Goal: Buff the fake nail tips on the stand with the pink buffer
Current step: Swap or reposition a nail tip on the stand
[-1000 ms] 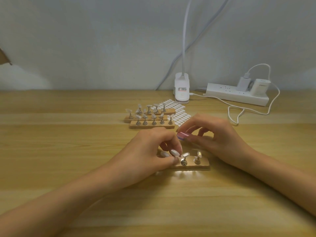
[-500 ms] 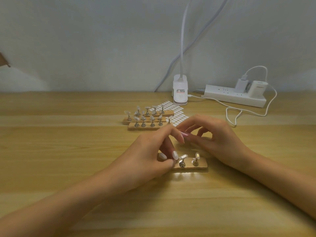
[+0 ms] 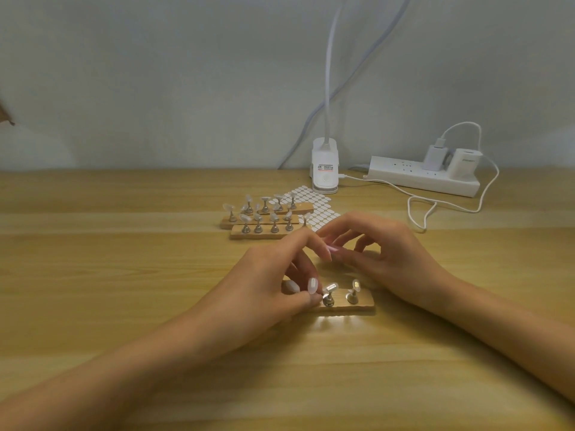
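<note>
Low on my left, the forearm runs up from the bottom corner across the table point(image 3: 124, 275) to the left hand point(image 3: 267, 287), which sits knuckles up. Its fingers point(image 3: 312, 284) are curled down over the left end of the stand point(image 3: 361, 305), with the thumb tip against the nearer metal peg; I read that as a grip on the stand. Its index finger is raised and reaches toward the other hand.

The stand is a short wooden strip lying flat near the middle of the table, and its left part is hidden under the hand. Two pegs show, each carrying one of the nail tips point(image 3: 330, 287), pale and glossy, tilted upward.

Just behind the stand, the right hand point(image 3: 385, 256) hovers with its wrist low and its fingers bent together, pinching the pink buffer point(image 3: 334, 248). I see only a thin sliver of pink between the fingertips, above the stand and not touching the tips.

Farther back lie two more stands point(image 3: 264, 233), a sheet of white stickers point(image 3: 320, 209), a lamp clip point(image 3: 324, 169) and a power strip point(image 3: 423, 180).
</note>
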